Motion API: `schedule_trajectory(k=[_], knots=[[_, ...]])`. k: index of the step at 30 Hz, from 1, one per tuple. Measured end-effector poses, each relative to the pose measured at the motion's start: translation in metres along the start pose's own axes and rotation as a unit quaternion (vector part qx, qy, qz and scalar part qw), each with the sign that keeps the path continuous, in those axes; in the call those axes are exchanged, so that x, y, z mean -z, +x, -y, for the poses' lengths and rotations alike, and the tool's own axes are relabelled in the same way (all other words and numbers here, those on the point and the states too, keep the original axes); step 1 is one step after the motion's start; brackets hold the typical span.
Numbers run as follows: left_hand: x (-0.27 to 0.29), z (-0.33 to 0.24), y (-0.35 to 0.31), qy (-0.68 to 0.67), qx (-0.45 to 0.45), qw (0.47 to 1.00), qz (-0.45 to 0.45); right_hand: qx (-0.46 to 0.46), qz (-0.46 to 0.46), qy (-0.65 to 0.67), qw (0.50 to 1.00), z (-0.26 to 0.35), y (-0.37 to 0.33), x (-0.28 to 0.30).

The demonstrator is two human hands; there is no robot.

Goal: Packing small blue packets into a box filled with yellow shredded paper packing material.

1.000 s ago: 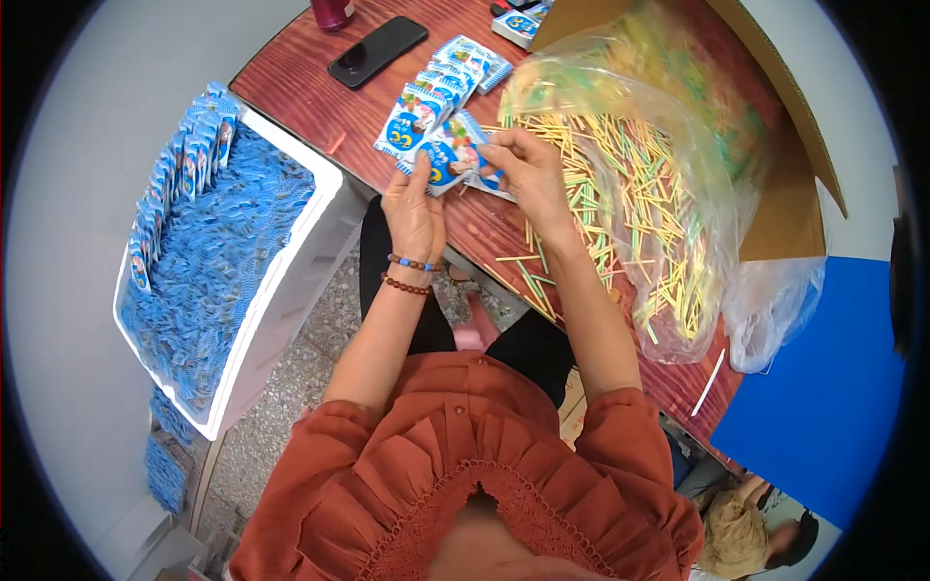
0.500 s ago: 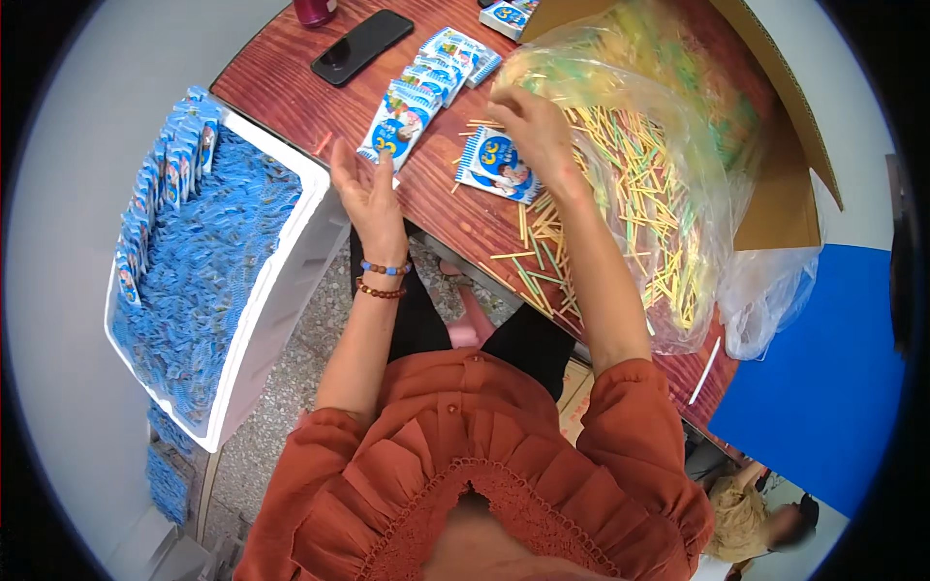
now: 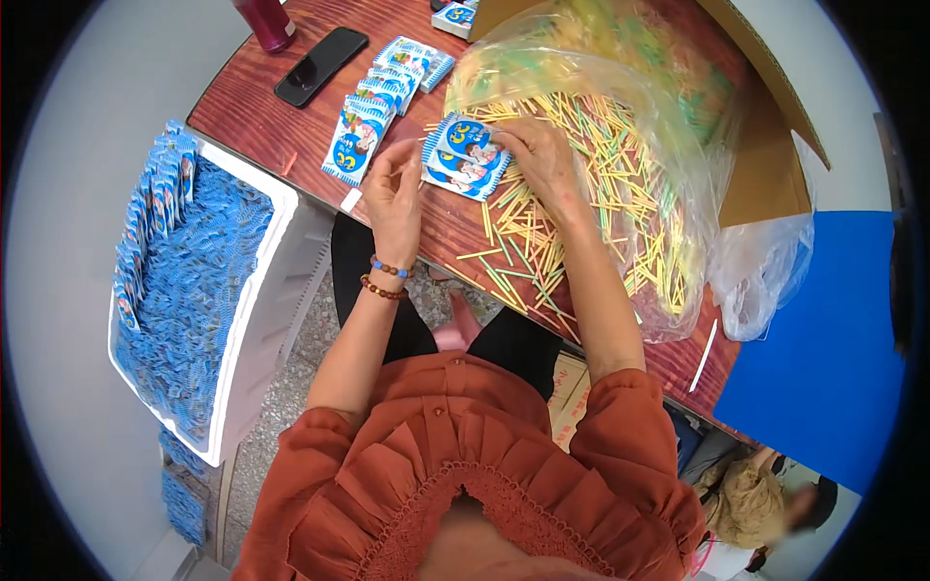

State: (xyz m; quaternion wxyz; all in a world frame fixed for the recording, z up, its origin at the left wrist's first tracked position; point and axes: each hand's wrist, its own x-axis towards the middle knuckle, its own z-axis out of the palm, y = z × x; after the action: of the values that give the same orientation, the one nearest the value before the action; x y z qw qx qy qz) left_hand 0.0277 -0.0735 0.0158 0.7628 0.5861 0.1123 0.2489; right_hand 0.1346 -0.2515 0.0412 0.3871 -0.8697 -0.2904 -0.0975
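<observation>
Two blue and white packets (image 3: 467, 167) lie overlapped over the table's front part. My right hand (image 3: 542, 165) pinches their right side between thumb and fingers. Beside their left edge is my left hand (image 3: 395, 198), its fingers loosely bent and apart, with nothing visible in it. To its left, similar packets (image 3: 356, 136) lie in an overlapping row on the table. Thin yellow and green sticks (image 3: 523, 247) are scattered under and beside my right hand. Many more sticks spread out of a clear plastic bag (image 3: 620, 77).
A white foam box (image 3: 260, 276) full of blue packets stands at the left. On the wooden table (image 3: 237, 121) are a black phone (image 3: 322, 66) and a dark red bottle (image 3: 266, 24). A cardboard box (image 3: 775, 174) stands at the right. Another person (image 3: 751, 504) sits at lower right.
My right hand has closed on the packets, and two now show where one showed before. My left hand has moved right, from the packet row toward them, its fingers more bent. The view has shifted slightly.
</observation>
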Motion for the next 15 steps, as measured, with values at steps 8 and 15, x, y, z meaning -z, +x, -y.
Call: schedule_trajectory(k=[8, 15], knots=[[-0.035, -0.015, 0.017, -0.008, 0.094, 0.979, 0.179, -0.11, 0.122, 0.273, 0.948, 0.015, -0.015, 0.038], [-0.045, -0.007, -0.013, -0.102, 0.15, 0.979, 0.094, -0.237, 0.073, 0.446, 0.86, 0.026, -0.054, 0.031]])
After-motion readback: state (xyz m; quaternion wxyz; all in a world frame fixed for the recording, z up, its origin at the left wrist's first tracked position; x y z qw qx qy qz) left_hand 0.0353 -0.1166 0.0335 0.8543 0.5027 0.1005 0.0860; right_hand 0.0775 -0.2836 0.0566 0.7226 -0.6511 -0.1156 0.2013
